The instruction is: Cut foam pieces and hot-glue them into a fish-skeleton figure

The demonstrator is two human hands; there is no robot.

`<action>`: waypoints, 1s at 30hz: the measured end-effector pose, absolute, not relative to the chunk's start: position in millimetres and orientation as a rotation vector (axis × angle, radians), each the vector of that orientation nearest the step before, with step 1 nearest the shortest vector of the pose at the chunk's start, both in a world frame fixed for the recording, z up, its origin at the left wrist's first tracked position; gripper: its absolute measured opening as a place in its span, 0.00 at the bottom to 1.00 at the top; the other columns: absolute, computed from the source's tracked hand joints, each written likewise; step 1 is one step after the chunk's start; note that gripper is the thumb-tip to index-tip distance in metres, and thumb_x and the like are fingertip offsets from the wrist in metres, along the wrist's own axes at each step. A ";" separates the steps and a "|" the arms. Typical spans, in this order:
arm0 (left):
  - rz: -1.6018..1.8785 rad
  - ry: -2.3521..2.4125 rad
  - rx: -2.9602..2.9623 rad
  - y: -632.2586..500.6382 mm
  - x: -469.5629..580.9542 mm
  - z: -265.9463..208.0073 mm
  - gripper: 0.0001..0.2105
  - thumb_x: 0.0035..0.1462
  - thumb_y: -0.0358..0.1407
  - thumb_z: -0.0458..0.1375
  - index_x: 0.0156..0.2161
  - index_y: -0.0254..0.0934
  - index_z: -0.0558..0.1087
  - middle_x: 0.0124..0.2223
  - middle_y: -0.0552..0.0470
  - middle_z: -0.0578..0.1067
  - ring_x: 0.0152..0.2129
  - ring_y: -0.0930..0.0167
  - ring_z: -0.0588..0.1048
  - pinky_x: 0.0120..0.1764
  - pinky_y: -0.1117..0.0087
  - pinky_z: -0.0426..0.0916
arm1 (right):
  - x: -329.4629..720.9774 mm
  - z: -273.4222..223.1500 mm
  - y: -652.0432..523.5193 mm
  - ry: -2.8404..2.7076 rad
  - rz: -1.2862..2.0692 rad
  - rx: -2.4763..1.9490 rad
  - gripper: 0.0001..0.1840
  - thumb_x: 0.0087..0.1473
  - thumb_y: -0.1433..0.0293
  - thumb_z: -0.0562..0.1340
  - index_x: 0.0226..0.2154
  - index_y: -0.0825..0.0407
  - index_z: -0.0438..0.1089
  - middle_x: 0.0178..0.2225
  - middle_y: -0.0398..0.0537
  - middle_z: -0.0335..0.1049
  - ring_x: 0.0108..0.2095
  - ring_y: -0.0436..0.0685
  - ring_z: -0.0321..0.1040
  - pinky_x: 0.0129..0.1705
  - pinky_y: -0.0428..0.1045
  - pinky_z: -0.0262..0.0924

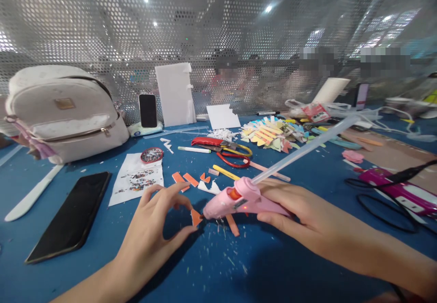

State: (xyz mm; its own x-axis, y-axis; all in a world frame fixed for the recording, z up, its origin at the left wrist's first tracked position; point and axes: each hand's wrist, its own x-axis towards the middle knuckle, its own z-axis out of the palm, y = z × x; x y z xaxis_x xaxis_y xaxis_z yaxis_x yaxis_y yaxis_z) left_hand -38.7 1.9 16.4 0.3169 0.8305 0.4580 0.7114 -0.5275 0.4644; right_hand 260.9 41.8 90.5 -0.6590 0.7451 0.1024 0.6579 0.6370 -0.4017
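Between thumb and fingertips, my left hand [153, 223] pinches a small orange cut piece [196, 218]. My right hand [300, 212] is wrapped round a pink hot glue gun [232, 198], with a long clear glue stick [307, 146] rising from its back. The gun's nozzle points left and is at the edge of the orange piece; whether they touch I cannot tell. Under the gun lies an orange strip [232, 225]. Just beyond are more orange strips [180, 181], white scraps [209, 187] and a yellow pen [226, 172].
A black phone [70, 216] and white knife [34, 193] lie left, before a backpack [64, 116]. Sequins sit on white paper [128, 180]. Scissors [235, 152], a red cutter [206, 142] and a pile of paper pieces [273, 132] are behind. A magenta power strip [396, 187] with a black cable is right.
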 end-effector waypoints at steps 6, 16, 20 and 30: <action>1.014 1.411 2.397 1.7 -39.0 16.0 0.27 0.65 0.35 0.59 0.63 0.48 0.53 0.41 0.57 0.79 0.37 0.66 0.76 0.57 0.56 0.51 | 258.9 91.3 41.4 -2.600 0.508 -1.133 0.20 0.66 0.57 0.56 0.52 0.44 0.77 0.51 0.50 0.78 0.53 0.64 0.73 0.58 0.59 0.65; 1.027 1.402 2.387 4.2 -38.4 15.2 0.28 0.63 0.33 0.61 0.63 0.47 0.53 0.42 0.58 0.79 0.39 0.66 0.75 0.58 0.58 0.50 | 258.7 90.3 41.8 -2.602 0.475 -1.128 0.18 0.66 0.56 0.56 0.50 0.42 0.77 0.51 0.47 0.77 0.52 0.64 0.73 0.57 0.58 0.65; 1.022 1.405 2.393 3.7 -38.7 14.7 0.28 0.64 0.32 0.60 0.63 0.47 0.53 0.41 0.58 0.79 0.40 0.65 0.75 0.55 0.59 0.52 | 257.7 91.3 40.4 -2.604 0.449 -1.133 0.19 0.66 0.56 0.56 0.50 0.43 0.77 0.51 0.47 0.78 0.52 0.64 0.73 0.57 0.58 0.66; 1.018 1.407 2.394 3.6 -39.6 14.1 0.28 0.63 0.31 0.60 0.62 0.47 0.54 0.42 0.59 0.79 0.40 0.66 0.74 0.55 0.61 0.52 | 258.0 85.5 44.5 -2.628 0.417 -1.087 0.17 0.66 0.58 0.57 0.51 0.43 0.76 0.51 0.46 0.78 0.53 0.63 0.72 0.57 0.56 0.66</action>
